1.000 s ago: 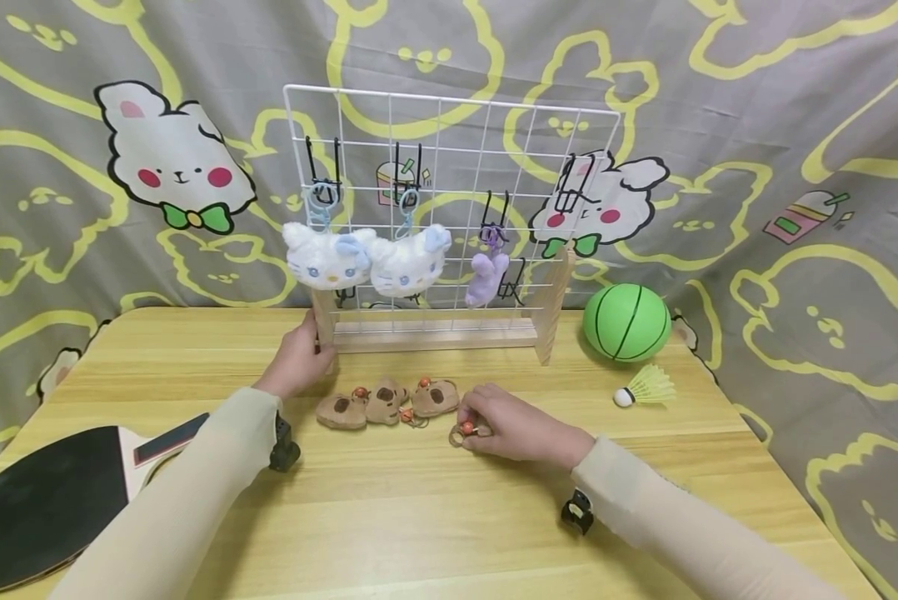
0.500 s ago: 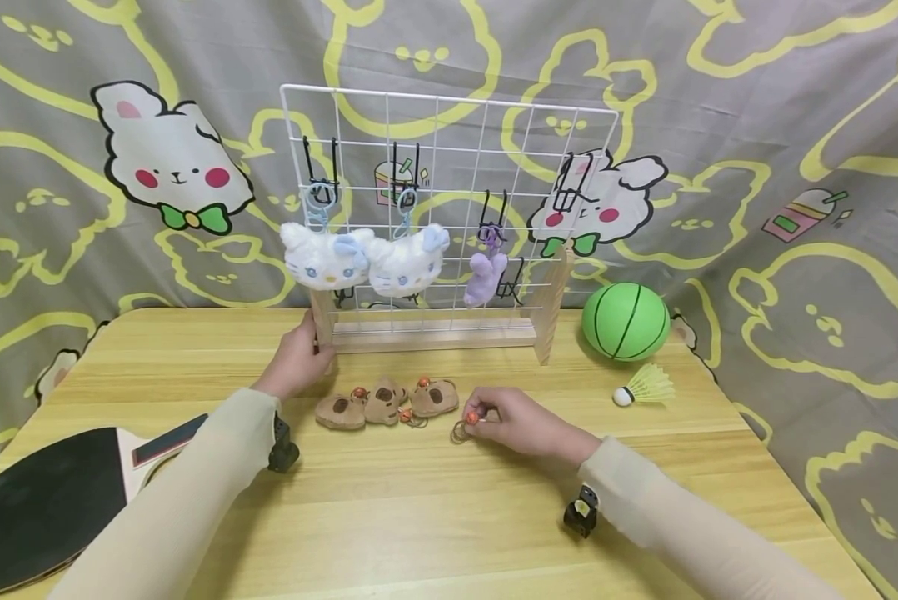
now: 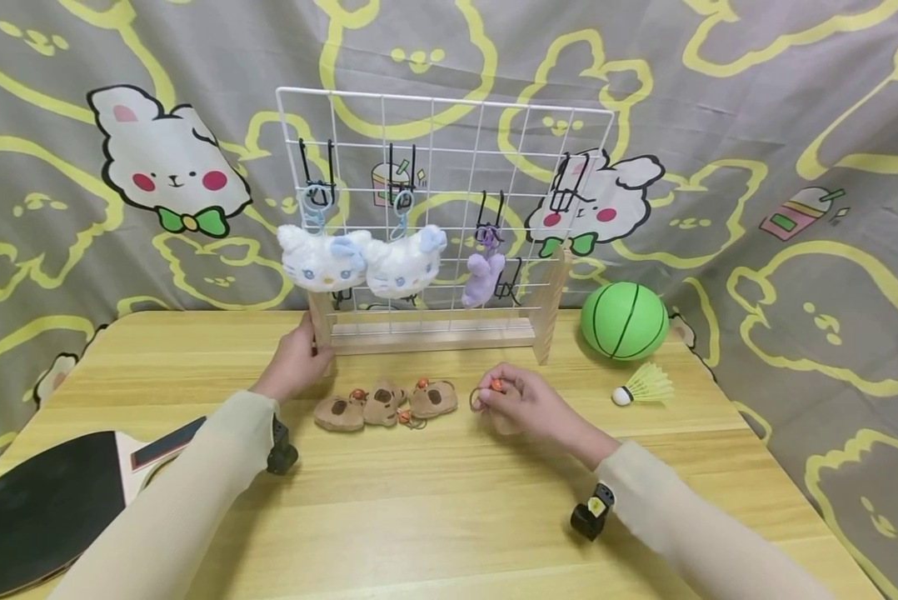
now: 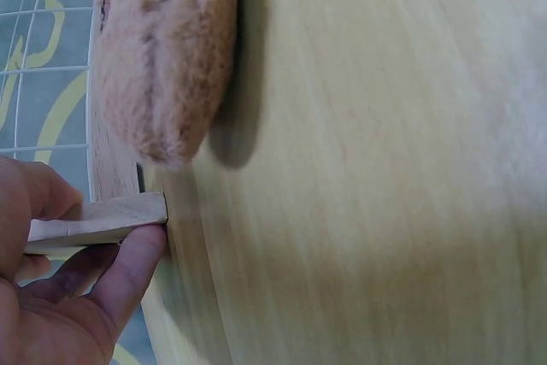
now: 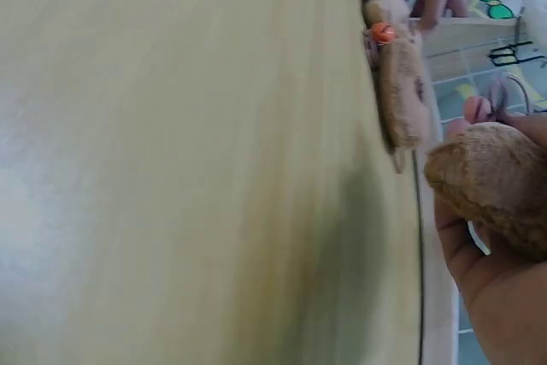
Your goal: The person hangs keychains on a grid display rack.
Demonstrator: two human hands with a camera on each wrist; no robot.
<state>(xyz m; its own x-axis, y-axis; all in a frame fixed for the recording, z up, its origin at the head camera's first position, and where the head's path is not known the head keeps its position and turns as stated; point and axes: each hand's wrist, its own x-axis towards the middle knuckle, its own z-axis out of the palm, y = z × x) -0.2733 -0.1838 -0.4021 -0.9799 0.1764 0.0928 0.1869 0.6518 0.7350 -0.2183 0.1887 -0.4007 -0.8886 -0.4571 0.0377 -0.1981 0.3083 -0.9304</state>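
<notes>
My left hand (image 3: 295,360) grips the foot of the wooden side post (image 4: 111,218) on the white wire grid rack (image 3: 434,104). To the right, my right hand (image 3: 537,408) pinches a brown plush keychain (image 5: 489,179) by its ring (image 3: 475,400), near an orange bell (image 3: 497,384); the plush hangs below the fingers over the table. Between the hands, 3 more brown plush keychains (image 3: 384,403) lie in a row before the rack. Two white cat plush keychains (image 3: 321,262) and a small purple plush keychain (image 3: 483,280) hang from black hooks on the grid.
A bare black hook (image 3: 566,200) sits at the grid's upper right, another (image 3: 507,287) lower down. Right of the rack are a green ball (image 3: 625,322) and a yellow shuttlecock (image 3: 644,386). A black table tennis paddle (image 3: 52,500) lies at the front left, partly under my left forearm.
My right hand has risen from the table and moved slightly right, lifting the brown plush keychain. My left hand stays on the post.
</notes>
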